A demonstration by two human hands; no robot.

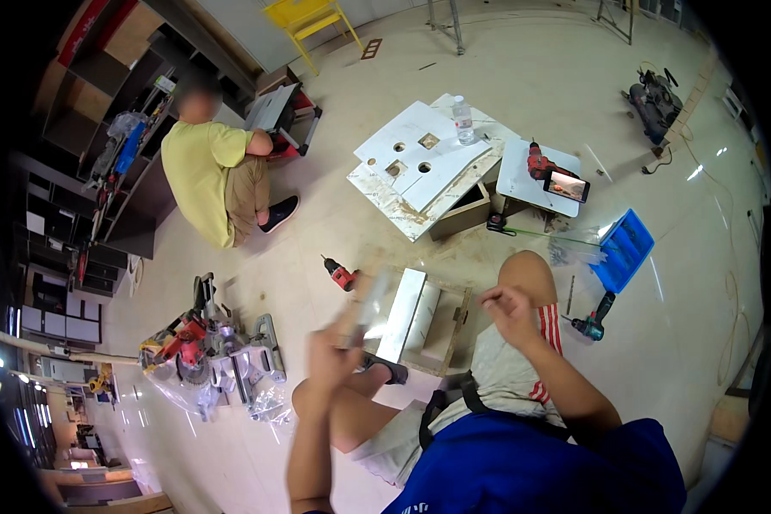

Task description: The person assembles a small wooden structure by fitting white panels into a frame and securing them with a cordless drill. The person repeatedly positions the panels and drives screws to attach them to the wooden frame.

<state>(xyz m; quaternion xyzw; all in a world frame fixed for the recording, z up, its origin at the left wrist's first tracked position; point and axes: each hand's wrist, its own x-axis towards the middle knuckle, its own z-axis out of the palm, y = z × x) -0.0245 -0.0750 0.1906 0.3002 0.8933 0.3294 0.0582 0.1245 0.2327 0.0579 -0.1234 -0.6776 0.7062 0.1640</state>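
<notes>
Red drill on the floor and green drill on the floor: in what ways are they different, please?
The red drill has a red and black body; the green drill is green and black. The red drill lies left of the wooden frame, while the green drill lies right of it. Both rest on the pale floor.

From my end I see a bright blue top (540, 471), short-sleeved, with white print (415, 508) cut off at the lower edge. I make out pale shorts (488, 360) with red and white stripes (549, 330), a black strap (471, 395) and a dark shoe (395, 369). My left hand (330, 361) and right hand (512, 315) are bare.
</notes>
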